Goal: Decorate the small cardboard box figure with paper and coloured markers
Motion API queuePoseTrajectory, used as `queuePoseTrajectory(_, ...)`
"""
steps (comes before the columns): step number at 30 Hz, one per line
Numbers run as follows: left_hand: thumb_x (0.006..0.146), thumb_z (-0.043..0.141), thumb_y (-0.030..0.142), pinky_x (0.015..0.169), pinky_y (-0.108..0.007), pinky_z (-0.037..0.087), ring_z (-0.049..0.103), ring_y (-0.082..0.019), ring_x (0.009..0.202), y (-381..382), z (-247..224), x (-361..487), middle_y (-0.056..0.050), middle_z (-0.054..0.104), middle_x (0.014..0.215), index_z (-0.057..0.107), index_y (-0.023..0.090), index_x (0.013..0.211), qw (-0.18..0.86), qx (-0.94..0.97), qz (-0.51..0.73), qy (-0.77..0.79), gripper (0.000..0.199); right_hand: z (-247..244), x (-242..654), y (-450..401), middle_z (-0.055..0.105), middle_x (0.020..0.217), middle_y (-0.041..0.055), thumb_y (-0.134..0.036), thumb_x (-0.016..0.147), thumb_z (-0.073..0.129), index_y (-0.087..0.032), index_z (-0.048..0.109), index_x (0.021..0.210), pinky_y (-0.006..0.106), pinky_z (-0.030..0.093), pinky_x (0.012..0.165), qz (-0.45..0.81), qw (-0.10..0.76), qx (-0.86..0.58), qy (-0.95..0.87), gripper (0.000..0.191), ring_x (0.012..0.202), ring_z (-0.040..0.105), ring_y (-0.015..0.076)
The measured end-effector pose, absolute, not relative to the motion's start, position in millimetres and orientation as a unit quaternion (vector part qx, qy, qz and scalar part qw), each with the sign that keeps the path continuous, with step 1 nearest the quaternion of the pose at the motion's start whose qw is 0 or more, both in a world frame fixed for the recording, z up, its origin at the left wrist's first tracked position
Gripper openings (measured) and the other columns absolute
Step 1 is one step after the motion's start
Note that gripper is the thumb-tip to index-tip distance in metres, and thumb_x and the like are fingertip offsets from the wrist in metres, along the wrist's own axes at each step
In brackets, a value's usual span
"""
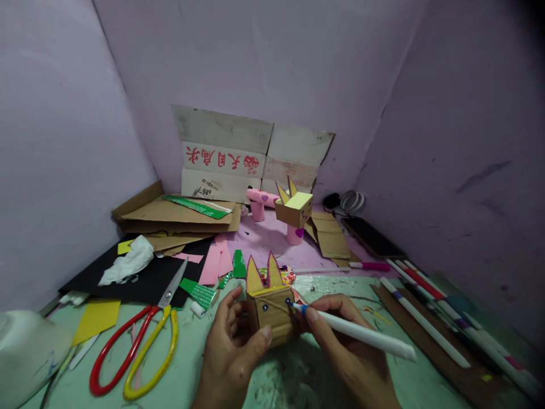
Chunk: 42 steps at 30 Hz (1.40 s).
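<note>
Low in the middle of the head view, my left hand (238, 343) grips a small cardboard box head (276, 326) from its left side, thumb across the front. Two yellow pointed ears with purple edges stand on its top, and two dark blue dot eyes mark its face. Between the fingers of my right hand (344, 341) is a white felt-tip marker (361, 332) with a blue end. Its tip touches the right eye on the box. The box's underside and right edge are partly hidden by my hands.
Red-and-yellow scissors (145, 346) lie at left, beside a crumpled tissue (130, 261) on black paper. A similar eared cardboard box (293, 207) stands on a pink tube behind. Several markers (426, 321) and a phone (372, 237) lie at right. A white bottle (32, 355) is front left.
</note>
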<state>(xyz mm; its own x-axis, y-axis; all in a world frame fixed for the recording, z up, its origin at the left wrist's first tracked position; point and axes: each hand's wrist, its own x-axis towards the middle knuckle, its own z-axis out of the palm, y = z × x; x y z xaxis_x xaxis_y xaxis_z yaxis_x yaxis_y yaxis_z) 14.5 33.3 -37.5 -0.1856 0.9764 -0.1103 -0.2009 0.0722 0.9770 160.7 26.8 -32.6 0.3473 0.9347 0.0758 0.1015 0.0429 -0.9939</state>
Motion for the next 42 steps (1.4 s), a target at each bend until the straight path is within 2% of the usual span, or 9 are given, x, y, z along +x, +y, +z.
queuePoseTrajectory(9,0.058,0.079,0.038,0.074,-0.037,0.056,0.066,-0.031,0.093,33,-38,14,-0.018,0.067,0.105,0.042,0.009,0.125,0.519,0.378,0.565,0.517,0.081,-31,161,27,0.058,0.055,-0.004,-0.047,0.076,0.066,-0.023,0.06,0.07,0.025,0.031,0.046,0.35,0.565,-0.587,-0.463,0.025,0.048,0.044,0.0124)
queuePoseTrajectory(12,0.059,0.078,0.038,0.076,-0.037,0.056,0.065,-0.031,0.095,34,-39,13,-0.018,0.066,0.105,0.041,0.009,0.127,0.521,0.376,0.562,0.521,0.082,-29,161,26,0.06,0.056,-0.0043,-0.046,0.076,0.066,-0.024,0.06,0.069,0.023,0.036,0.048,0.342,0.572,-0.591,-0.455,0.024,0.05,0.05,0.0128)
queuePoseTrajectory(18,0.058,0.08,0.039,0.081,-0.039,0.054,0.065,-0.033,0.1,35,-43,13,-0.02,0.065,0.11,0.038,0.01,0.129,0.533,0.375,0.561,0.51,0.087,-32,160,20,0.075,0.079,0.0016,-0.045,0.076,0.066,-0.026,0.066,0.074,0.027,0.05,0.068,0.272,0.603,-0.602,-0.448,0.02,0.078,0.068,0.0211)
queuePoseTrajectory(22,0.058,0.081,0.039,0.083,-0.038,0.053,0.066,-0.033,0.1,35,-42,14,-0.018,0.066,0.109,0.037,0.011,0.131,0.548,0.371,0.558,0.501,0.09,-35,155,16,0.078,0.095,0.0052,-0.045,0.071,0.068,-0.027,0.07,0.074,0.034,0.048,0.09,0.277,0.604,-0.596,-0.451,0.018,0.113,0.063,0.0292)
queuePoseTrajectory(24,0.059,0.081,0.039,0.081,-0.037,0.054,0.066,-0.032,0.1,34,-41,15,-0.018,0.066,0.108,0.036,0.012,0.133,0.55,0.377,0.558,0.494,0.091,-37,151,14,0.078,0.096,0.0062,-0.047,0.07,0.069,-0.027,0.07,0.073,0.035,0.052,0.084,0.294,0.594,-0.598,-0.451,0.02,0.105,0.067,0.0294)
queuePoseTrajectory(26,0.059,0.082,0.04,0.082,-0.037,0.055,0.066,-0.033,0.1,33,-40,16,-0.018,0.065,0.11,0.035,0.011,0.134,0.549,0.383,0.562,0.486,0.093,-39,147,13,0.078,0.086,0.0065,-0.048,0.073,0.069,-0.025,0.069,0.074,0.031,0.054,0.066,0.317,0.582,-0.592,-0.458,0.023,0.08,0.072,0.0254)
queuePoseTrajectory(28,0.058,0.082,0.041,0.083,-0.038,0.055,0.066,-0.034,0.102,32,-40,17,-0.02,0.064,0.112,0.035,0.011,0.134,0.551,0.38,0.566,0.482,0.094,-42,144,12,0.076,0.07,0.0049,-0.049,0.076,0.067,-0.024,0.068,0.074,0.027,0.048,0.049,0.338,0.573,-0.577,-0.474,0.025,0.056,0.066,0.0195)
queuePoseTrajectory(30,0.058,0.082,0.04,0.084,-0.039,0.055,0.065,-0.034,0.103,32,-41,18,-0.021,0.064,0.114,0.036,0.01,0.133,0.552,0.375,0.567,0.482,0.094,-45,142,11,0.073,0.062,0.0037,-0.05,0.078,0.066,-0.023,0.068,0.074,0.025,0.042,0.042,0.346,0.569,-0.567,-0.485,0.027,0.045,0.059,0.0161)
queuePoseTrajectory(42,0.06,0.08,0.038,0.085,-0.041,0.055,0.063,-0.037,0.109,31,-46,19,-0.024,0.061,0.122,0.034,0.009,0.134,0.556,0.382,0.565,0.476,0.092,-46,143,12,0.075,0.067,0.0033,-0.049,0.075,0.068,-0.023,0.068,0.073,0.026,0.045,0.047,0.323,0.573,-0.584,-0.476,0.026,0.049,0.061,0.0159)
